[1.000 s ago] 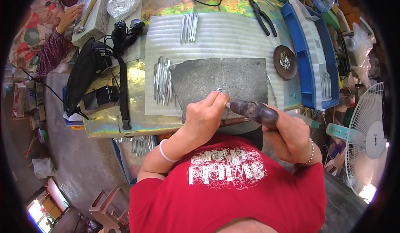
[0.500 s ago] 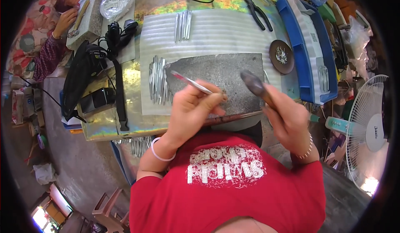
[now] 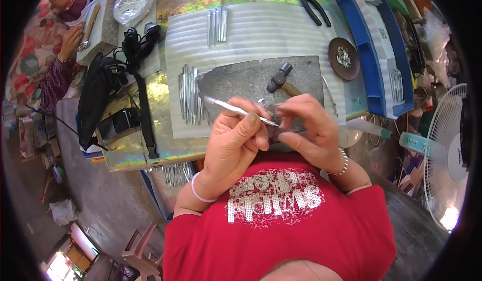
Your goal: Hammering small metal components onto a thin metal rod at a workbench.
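Observation:
Pinched in my left hand [image 3: 236, 133] is a slim silver metal strip [image 3: 228, 106], tilted, with one end up to the left and a thin tip toward the right. My right hand [image 3: 311, 130] is beside that tip with thumb and fingers parted and curved around it, holding nothing that I can see. Beneath both hands lies a dark stone slab [image 3: 236, 77]. A hammer [image 3: 277, 80] rests on the slab, its wooden handle partly hidden behind my right hand. Left of the slab is a bunch of silver strips [image 3: 188, 95]; several more strips [image 3: 217, 25] lie farther back.
White foam sheet [image 3: 281, 30] covers the table. Pliers [image 3: 311, 5] and a brown dish [image 3: 344, 60] of small silver bits are at right, before a blue tray [image 3: 369, 80]. A black bag [image 3: 98, 92] sits left. Another person's hand [image 3: 71, 41] is at a stone block [image 3: 103, 25]. A fan [image 3: 447, 150] stands right.
My right hand has let go of the hammer, now lying on the slab, and moved left toward the strip's tip. My left hand still holds the strip. The view has shifted slightly.

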`<state>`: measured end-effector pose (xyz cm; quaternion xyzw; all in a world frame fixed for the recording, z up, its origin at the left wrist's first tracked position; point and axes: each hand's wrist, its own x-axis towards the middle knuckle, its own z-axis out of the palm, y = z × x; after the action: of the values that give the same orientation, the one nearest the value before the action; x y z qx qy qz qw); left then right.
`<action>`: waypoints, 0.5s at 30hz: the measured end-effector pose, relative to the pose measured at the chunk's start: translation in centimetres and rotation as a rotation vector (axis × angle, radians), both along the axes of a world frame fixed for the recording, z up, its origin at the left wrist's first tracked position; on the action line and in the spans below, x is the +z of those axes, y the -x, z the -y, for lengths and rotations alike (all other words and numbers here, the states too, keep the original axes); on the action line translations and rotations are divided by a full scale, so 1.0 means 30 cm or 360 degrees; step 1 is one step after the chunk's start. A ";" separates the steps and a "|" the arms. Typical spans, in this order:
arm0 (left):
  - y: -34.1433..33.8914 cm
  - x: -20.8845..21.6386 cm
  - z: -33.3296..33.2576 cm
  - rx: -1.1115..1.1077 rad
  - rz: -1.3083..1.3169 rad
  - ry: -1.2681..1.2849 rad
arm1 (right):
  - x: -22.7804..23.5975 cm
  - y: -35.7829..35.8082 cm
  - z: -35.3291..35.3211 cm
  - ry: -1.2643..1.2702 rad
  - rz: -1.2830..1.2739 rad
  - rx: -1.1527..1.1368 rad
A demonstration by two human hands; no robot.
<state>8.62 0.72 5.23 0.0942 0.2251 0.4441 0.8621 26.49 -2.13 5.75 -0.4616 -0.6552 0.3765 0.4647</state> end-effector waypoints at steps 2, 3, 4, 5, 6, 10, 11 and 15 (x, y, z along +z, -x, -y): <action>-0.026 -0.024 0.011 -0.0072 0.0024 0.0079 | -0.035 0.046 -0.005 0.0041 -0.0415 -0.0047; -0.029 -0.036 0.016 -0.0101 0.0041 0.0153 | -0.047 0.058 -0.005 0.0043 -0.0418 -0.0060; -0.029 -0.025 0.016 -0.0129 0.0101 0.0177 | -0.058 0.065 -0.005 0.0154 -0.0652 -0.0089; -0.033 -0.028 0.021 -0.0140 0.0097 0.0181 | -0.064 0.066 -0.004 0.0264 -0.0887 -0.0118; -0.036 -0.033 0.029 -0.0136 0.0099 0.0153 | -0.061 0.070 0.002 0.0244 -0.0875 -0.0162; -0.028 -0.039 0.041 -0.0192 0.0133 0.0213 | -0.075 0.062 0.009 0.0071 -0.0775 -0.0246; -0.024 -0.034 0.040 -0.0227 0.0110 0.0283 | -0.072 0.055 0.007 0.0136 -0.0923 -0.0255; 0.035 -0.071 0.032 -0.0196 -0.0418 -0.0227 | -0.056 0.017 -0.004 0.0418 -0.1117 -0.0215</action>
<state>7.58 -0.26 3.08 0.2260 0.2975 0.3891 0.8420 25.97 -2.02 4.06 -0.4024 -0.3705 0.5609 0.6215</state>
